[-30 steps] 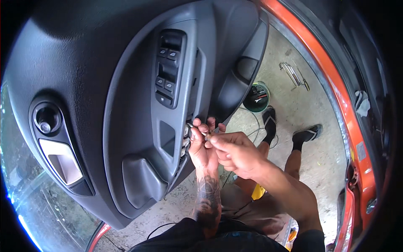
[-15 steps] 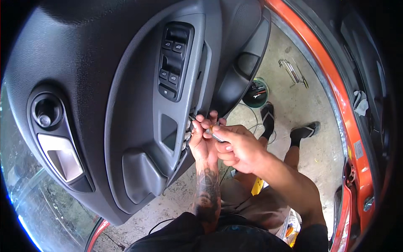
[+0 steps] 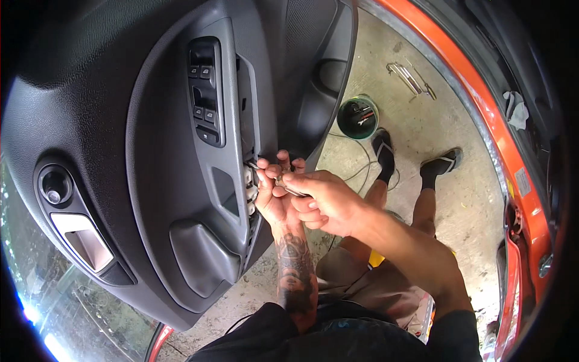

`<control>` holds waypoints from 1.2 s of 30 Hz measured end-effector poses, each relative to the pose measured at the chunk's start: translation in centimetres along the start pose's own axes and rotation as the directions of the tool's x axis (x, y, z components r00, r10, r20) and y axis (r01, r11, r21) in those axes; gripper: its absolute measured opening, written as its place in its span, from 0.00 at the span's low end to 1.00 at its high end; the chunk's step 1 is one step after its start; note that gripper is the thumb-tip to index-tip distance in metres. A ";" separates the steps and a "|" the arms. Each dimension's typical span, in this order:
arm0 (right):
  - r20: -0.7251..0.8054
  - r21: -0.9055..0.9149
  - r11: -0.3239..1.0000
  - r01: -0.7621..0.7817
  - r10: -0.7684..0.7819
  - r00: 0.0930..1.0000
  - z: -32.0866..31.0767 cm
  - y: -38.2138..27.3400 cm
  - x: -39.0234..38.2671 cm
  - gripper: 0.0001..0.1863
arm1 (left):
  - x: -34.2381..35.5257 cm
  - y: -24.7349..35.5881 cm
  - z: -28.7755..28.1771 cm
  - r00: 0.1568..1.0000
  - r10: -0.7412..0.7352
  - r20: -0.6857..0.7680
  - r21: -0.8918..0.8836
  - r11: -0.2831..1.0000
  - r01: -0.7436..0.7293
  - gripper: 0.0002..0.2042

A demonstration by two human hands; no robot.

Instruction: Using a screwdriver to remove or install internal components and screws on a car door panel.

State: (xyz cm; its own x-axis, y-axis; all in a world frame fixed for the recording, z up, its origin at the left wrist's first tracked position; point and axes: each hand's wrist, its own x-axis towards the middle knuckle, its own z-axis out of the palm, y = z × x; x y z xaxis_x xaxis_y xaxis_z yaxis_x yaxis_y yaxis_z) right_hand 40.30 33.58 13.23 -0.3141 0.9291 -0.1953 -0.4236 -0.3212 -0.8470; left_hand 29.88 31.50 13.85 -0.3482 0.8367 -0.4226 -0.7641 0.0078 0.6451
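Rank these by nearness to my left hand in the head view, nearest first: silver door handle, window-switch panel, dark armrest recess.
1. Dark armrest recess, just left of the left hand.
2. Window-switch panel, up and to the left.
3. Silver door handle, farthest left and somewhat lower.

A black top (image 3: 289,341) covers the trunk, with a faint bluish mark (image 3: 336,326) on its front; its left sleeve (image 3: 268,321) and right sleeve (image 3: 453,336) are the same plain black, both ending short of the forearms; the left forearm carries a dense dark tattoo (image 3: 295,265), shaded and patterned, running from near the wrist up toward the sleeve; the left hand (image 3: 277,196) and right hand (image 3: 330,202) are bare; below are loose brownish-grey shorts (image 3: 386,295); the lower legs show bare above black socks (image 3: 428,177); dark open sandals (image 3: 453,158) have pale grey V-shaped straps (image 3: 446,163).
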 end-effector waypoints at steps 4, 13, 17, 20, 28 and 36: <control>0.011 -0.117 0.993 0.002 0.000 1.000 -0.6 -1.4 -0.5 0.18 | -0.2 0.3 0.2 0.998 0.058 -0.039 0.178 0.983 -0.050 0.09; 0.153 0.209 0.804 -0.557 0.536 0.830 -1.8 -3.8 0.6 0.16 | 0.5 0.1 0.9 0.998 -0.014 0.062 0.086 0.996 0.009 0.10; -0.101 -0.065 0.996 -0.058 0.051 0.994 -1.4 -4.3 -0.5 0.14 | 0.6 0.3 0.8 0.991 0.010 -0.133 0.043 0.999 -0.005 0.10; -0.048 -0.422 0.898 0.128 -0.163 0.986 -2.0 -4.0 -1.2 0.16 | 0.7 0.2 0.7 0.999 0.026 -0.024 0.060 0.998 -0.025 0.09; -0.073 -0.108 0.994 -0.018 0.010 0.997 -2.0 -3.7 -0.2 0.16 | 0.5 0.2 1.4 0.997 0.031 -0.068 0.107 0.994 -0.024 0.10; 0.014 -0.329 0.926 0.185 -0.192 0.981 -3.7 -2.5 -1.8 0.17 | 0.6 -1.6 -0.8 0.995 0.068 0.068 0.050 0.996 -0.071 0.11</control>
State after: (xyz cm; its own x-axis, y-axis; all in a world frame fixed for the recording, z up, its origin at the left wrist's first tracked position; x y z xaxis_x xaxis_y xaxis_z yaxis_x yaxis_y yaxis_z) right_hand 45.04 33.40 13.89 -0.2388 0.9708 -0.0225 -0.1705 -0.0647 -0.9832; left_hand 30.51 31.54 12.11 -0.3618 0.8705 -0.3337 -0.7091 -0.0245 0.7047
